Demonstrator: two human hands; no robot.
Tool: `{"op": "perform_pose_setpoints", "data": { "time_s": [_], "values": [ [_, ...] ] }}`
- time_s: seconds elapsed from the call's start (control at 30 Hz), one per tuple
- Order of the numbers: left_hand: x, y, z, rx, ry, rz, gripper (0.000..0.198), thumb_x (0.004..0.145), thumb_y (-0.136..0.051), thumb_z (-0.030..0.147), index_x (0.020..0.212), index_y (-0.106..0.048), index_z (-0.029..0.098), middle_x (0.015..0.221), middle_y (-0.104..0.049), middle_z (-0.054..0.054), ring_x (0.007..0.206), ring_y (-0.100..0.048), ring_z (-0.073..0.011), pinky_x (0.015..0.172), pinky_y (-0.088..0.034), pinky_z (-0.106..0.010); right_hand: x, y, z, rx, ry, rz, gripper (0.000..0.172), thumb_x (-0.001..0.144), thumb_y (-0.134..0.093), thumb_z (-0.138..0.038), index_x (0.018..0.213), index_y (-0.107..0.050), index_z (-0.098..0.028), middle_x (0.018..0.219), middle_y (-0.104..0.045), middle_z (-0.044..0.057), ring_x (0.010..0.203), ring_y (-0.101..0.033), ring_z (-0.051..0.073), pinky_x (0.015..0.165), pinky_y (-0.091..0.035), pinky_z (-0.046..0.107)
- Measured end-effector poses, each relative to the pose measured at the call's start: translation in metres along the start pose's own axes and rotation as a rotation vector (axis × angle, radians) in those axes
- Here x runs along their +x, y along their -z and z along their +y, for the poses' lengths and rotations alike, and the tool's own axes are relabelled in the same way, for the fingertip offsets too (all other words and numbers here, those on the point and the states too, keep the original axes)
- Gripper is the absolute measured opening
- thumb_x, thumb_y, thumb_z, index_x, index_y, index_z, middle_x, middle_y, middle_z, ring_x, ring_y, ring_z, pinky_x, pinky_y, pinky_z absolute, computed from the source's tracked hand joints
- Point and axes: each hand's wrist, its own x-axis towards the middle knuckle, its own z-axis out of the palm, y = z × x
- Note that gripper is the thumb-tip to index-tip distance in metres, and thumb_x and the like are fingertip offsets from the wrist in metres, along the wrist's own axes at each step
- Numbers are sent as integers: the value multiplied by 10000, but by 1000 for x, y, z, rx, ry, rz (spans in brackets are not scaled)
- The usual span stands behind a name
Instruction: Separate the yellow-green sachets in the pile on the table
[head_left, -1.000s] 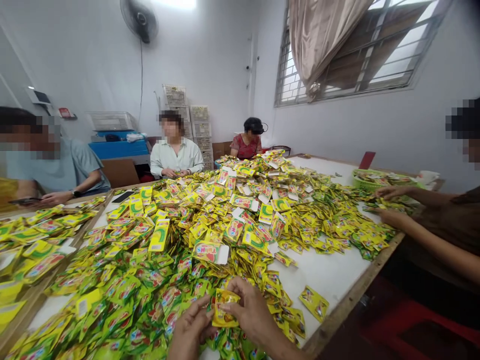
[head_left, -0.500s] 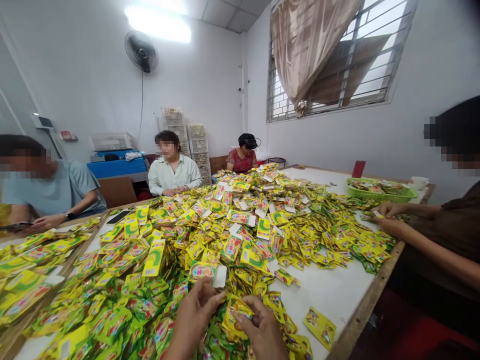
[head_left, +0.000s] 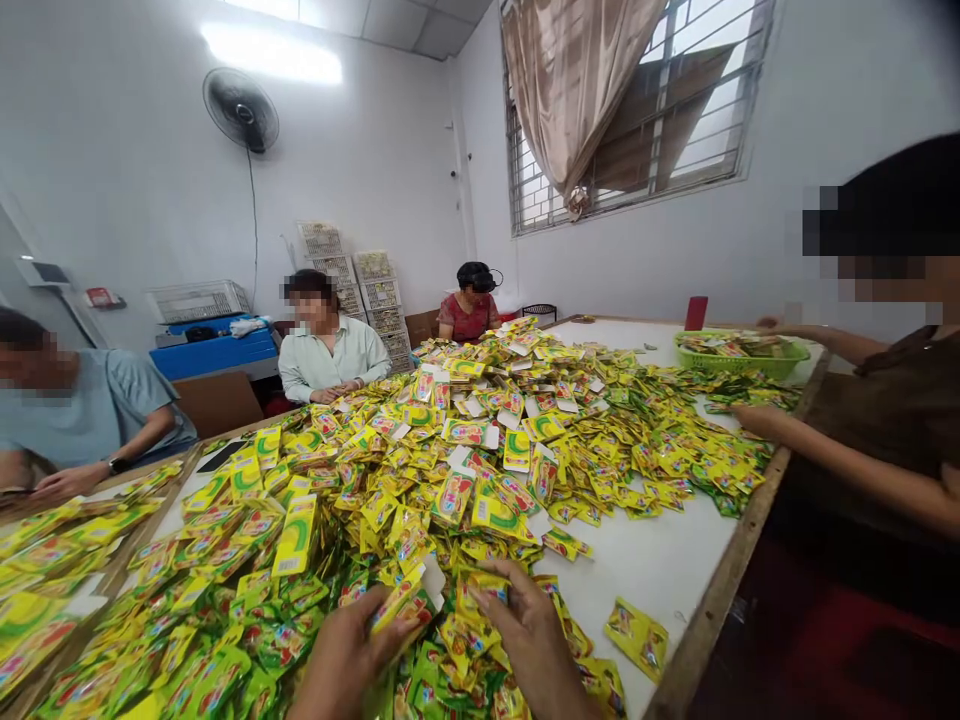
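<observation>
A big heap of small yellow-and-green sachets (head_left: pixel 465 470) covers the white table (head_left: pixel 660 560). My left hand (head_left: pixel 349 655) is closed on a sachet with a white flap (head_left: pixel 409 595), lifted at the near edge of the heap. My right hand (head_left: pixel 529 625) pinches another yellow sachet (head_left: pixel 480 590) just beside it. Both hands are low in the head view, close together over the pile. A single sachet (head_left: pixel 637 632) lies apart on bare table to the right of my right hand.
A person on the right reaches toward a green basket (head_left: pixel 742 352) of sachets, with the other hand (head_left: pixel 754 420) on the pile. Three more people sit along the left and far sides. A wooden table edge (head_left: pixel 720 590) runs near right. Crates stack by the far wall.
My left hand has picked up a white-flapped sachet from the heap while the right keeps a yellow one. The view shifted left and up. The person on the right reached toward the basket.
</observation>
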Motion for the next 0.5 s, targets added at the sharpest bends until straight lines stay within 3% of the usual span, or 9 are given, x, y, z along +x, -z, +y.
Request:
{"op": "perform_pose_setpoints", "data": {
  "time_s": [0.1,0.17,0.3,0.43,0.5],
  "values": [
    [-20,-9,11,-396,39,36,295,712,-559,457,864,-659,225,880,-711,14,859,-610,-220,734,-447,-230,8,-6,-23,-71,153,-36,210,769,-542,-330,935,-611,-223,923,-622,24,848,-542,197,744,-392,259],
    [-30,-13,17,-541,101,88,304,681,-590,463,826,-667,207,853,-719,3,848,-614,-233,728,-464,-243,11,-7,-29,-172,142,-131,168,744,-559,-273,889,-625,-220,846,-630,7,788,-547,184,710,-386,254],
    [-42,-20,18,-642,154,96,306,638,-632,467,764,-661,189,743,-724,-11,742,-626,-235,675,-481,-261,15,1,-26,-357,115,-303,148,709,-599,-272,845,-639,-229,676,-593,-27,635,-512,154,589,-343,235],
    [-48,-32,13,-717,170,187,304,618,-648,465,759,-657,196,742,-721,-16,737,-626,-237,674,-486,-272,18,9,-30,-433,177,-441,162,680,-641,-258,839,-667,-242,743,-620,-18,664,-522,154,597,-339,235],
    [-48,-37,10,-721,169,177,319,602,-657,476,750,-655,193,709,-711,-18,716,-621,-236,674,-485,-288,19,8,-33,-443,211,-486,181,636,-674,-202,813,-679,-242,778,-619,-12,700,-529,157,624,-348,240]
  ]
}}
